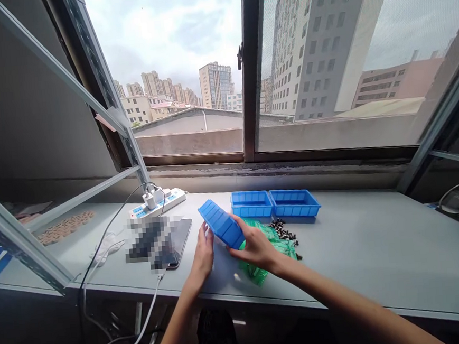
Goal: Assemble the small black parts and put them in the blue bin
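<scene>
A small blue plastic bin (221,223) is tilted above the table, its ribbed side toward me. My right hand (257,244) grips its right end, thumb below and fingers over the upper edge. At the bin's lower left side, my left hand (204,253) supports it with closed fingers; their tips are partly hidden. Beneath and beside my right hand lie green plastic bags (285,246), partly covered by the hand. Small dark and metallic parts (284,230) are heaped loose beside the bags. The inside of the held bin is hidden from view.
Two more blue bins (252,210) (296,209) stand side by side at the back of the white table (363,251). To the left are a tablet (182,236), a power strip (172,199) and cables (154,300). A metal shelf frame (107,91) rises at the left.
</scene>
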Motion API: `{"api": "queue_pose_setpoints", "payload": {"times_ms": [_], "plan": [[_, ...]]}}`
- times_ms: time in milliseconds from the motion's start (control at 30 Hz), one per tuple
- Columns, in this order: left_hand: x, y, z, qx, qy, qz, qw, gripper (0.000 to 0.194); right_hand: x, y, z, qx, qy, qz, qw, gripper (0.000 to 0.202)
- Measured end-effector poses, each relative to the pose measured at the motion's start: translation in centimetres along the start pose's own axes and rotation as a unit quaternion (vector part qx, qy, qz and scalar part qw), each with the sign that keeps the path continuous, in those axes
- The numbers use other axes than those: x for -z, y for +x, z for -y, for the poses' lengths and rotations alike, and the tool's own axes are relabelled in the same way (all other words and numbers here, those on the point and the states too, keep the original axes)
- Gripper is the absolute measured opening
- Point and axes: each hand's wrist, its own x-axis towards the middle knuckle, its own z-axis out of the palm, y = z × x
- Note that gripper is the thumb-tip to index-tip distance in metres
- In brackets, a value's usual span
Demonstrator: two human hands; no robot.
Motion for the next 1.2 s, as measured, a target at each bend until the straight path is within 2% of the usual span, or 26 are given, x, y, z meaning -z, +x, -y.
{"api": "queue_pose_setpoints", "payload": {"times_ms": [67, 133, 267, 433, 533, 633, 700, 800, 867, 933, 1033, 1100, 1200], "plan": [[-0.2, 0.4, 0.6, 0.013, 0.003, -0.001, 1.000, 0.042, -0.1, -0.1, -0.1, 0.018, -0.003, 0.006, 1.000, 0.076], [-0.4, 0.4, 1.1, 0.001, 0.028, -0.006, 1.000, 0.041, -0.3, -0.1, -0.3, 0.023, -0.004, 0.009, 1.000, 0.077], [-0.7, -0.3, 1.8, -0.044, 0.164, -0.002, 0.986, 0.038, -0.2, 0.0, -0.8, 0.023, 0.000, 0.011, 1.000, 0.073], [-1.2, -1.2, 2.4, -0.098, 0.273, 0.043, 0.956, 0.040, 1.3, 0.4, -1.0, 0.027, 0.039, -0.040, 0.998, 0.068], [-1.3, -1.4, 2.5, -0.104, 0.291, 0.033, 0.951, 0.044, 2.5, 0.7, -1.2, 0.007, 0.056, -0.057, 0.997, 0.068], [-1.0, -1.5, 1.6, -0.123, 0.281, -0.002, 0.952, 0.048, 3.3, 1.2, -1.2, -0.040, 0.126, -0.096, 0.986, 0.074], [-0.8, -1.4, 0.5, -0.173, 0.277, -0.039, 0.944, 0.052, 3.6, 1.5, -1.0, -0.088, 0.208, -0.128, 0.966, 0.077], [-0.6, -0.9, -1.6, -0.277, 0.294, -0.058, 0.913, 0.051, 3.8, 1.7, -0.4, -0.169, 0.299, -0.141, 0.929, 0.076], [-0.7, -0.4, -2.7, -0.341, 0.311, -0.043, 0.886, 0.037, 4.0, 1.6, 0.0, -0.197, 0.318, -0.116, 0.920, 0.074], [-0.9, 0.2, -3.4, -0.406, 0.320, -0.021, 0.856, 0.028, 4.2, 1.6, 0.2, -0.187, 0.324, -0.090, 0.923, 0.072], [-1.2, 1.0, -4.1, -0.488, 0.317, -0.004, 0.813, 0.035, 5.2, 1.6, 0.0, -0.136, 0.321, -0.069, 0.935, 0.074], [-1.4, 1.9, -4.5, -0.500, 0.316, -0.010, 0.806, 0.039, 6.4, 1.7, -0.6, -0.105, 0.286, -0.057, 0.951, 0.074], [-1.6, 3.9, -5.2, -0.472, 0.325, -0.056, 0.818, 0.041, 9.0, 1.9, -2.8, -0.057, 0.152, -0.071, 0.984, 0.058]]}}
